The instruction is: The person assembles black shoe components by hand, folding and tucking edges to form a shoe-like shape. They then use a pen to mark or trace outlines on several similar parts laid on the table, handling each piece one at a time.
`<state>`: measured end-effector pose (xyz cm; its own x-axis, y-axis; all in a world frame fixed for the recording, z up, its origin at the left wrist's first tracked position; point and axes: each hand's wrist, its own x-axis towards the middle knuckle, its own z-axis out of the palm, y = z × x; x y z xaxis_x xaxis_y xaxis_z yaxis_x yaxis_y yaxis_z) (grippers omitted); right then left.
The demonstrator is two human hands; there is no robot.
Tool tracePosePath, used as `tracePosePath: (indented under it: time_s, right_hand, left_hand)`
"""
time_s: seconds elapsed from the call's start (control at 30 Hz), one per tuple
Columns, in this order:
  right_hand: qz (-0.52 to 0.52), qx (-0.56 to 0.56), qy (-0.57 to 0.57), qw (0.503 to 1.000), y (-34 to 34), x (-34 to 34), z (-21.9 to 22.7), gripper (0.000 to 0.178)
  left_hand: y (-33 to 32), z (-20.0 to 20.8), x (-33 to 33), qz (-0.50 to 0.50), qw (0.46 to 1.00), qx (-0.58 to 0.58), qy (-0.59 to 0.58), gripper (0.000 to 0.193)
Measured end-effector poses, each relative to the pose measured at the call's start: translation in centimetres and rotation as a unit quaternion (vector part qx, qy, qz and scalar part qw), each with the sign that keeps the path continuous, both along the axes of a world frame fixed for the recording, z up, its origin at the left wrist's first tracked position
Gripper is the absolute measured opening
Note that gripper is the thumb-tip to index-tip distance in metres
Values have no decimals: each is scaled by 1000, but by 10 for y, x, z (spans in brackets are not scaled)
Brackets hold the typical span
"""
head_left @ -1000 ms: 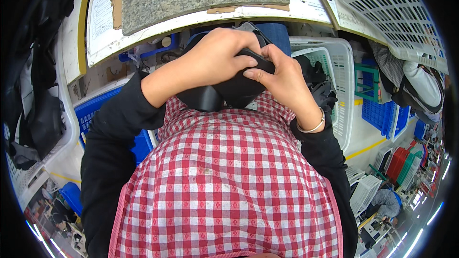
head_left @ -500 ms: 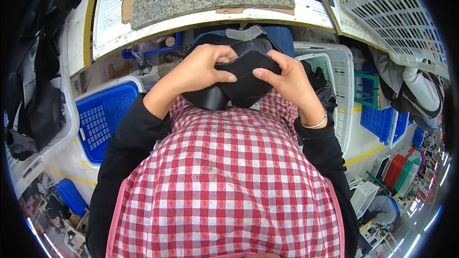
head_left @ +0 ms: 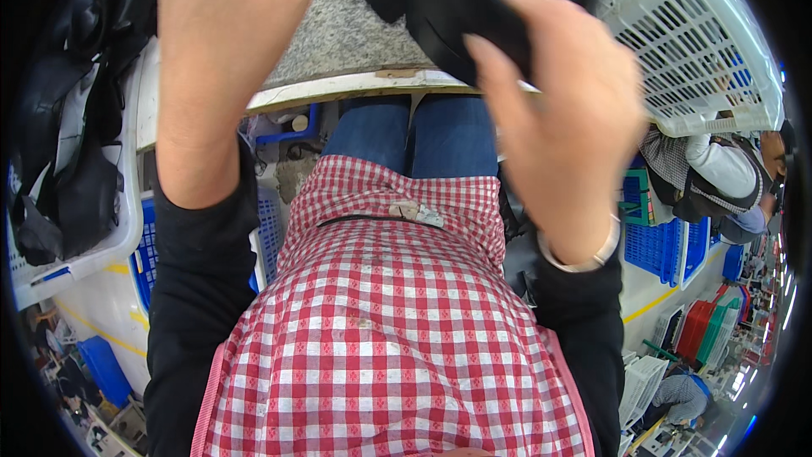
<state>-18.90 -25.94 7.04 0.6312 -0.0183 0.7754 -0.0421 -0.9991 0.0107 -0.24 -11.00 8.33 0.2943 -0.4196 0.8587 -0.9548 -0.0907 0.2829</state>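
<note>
A black, leather-like shoe upper with a grey-purple inner side is raised above the stone slab on the bench, blurred by motion and cut off by the upper edge. My right hand grips its right side, with the thumb along the near edge and the fingers on the other face. Over the left end of the bench is my left hand, left of the shoe upper. Its fingertips run out of the picture, so whether they touch anything is hidden.
A white slatted basket stands on the right of the bench. On the left, a white bin is heaped with black pieces. Blue crates sit on the floor at the right, near another person.
Both hands have moved up and forward from my lap to over the bench, and the shoe upper has gone with them. My left hand has come away from its left edge.
</note>
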Motion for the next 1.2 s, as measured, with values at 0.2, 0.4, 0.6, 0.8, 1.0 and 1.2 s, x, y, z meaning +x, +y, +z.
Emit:
tracePosePath:
  time_s: [0.2, 0.4, 0.6, 0.8, 1.0, 1.2]
  right_hand:
    - [199, 233, 95, 947, 19, 41, -72, 36]
    - [-34, 420, -66, 904, -68, 10, -80, 37]
    - [105, 525, 62, 843, -57, 20, -101, 27]
    - [155, 537, 92, 824, -45, -1, -102, 10]
    - [163, 515, 153, 827, -62, -11, -104, 21]
    - [219, 725, 178, 628, -62, -6, -124, 40]
  left_hand:
    - [-10, -80, 3, 27, 967, 188, 168, 22]
    - [24, -81, -27, 142, 978, 147, 32, 27]
    - [2, -68, -57, 37, 956, 250, 149, 49]
    - [26, -99, -55, 17, 965, 207, 160, 28]
    - [18, -76, -48, -35, 984, 169, 39, 35]
    - [10, -3, 9, -116, 950, 243, -159, 27]
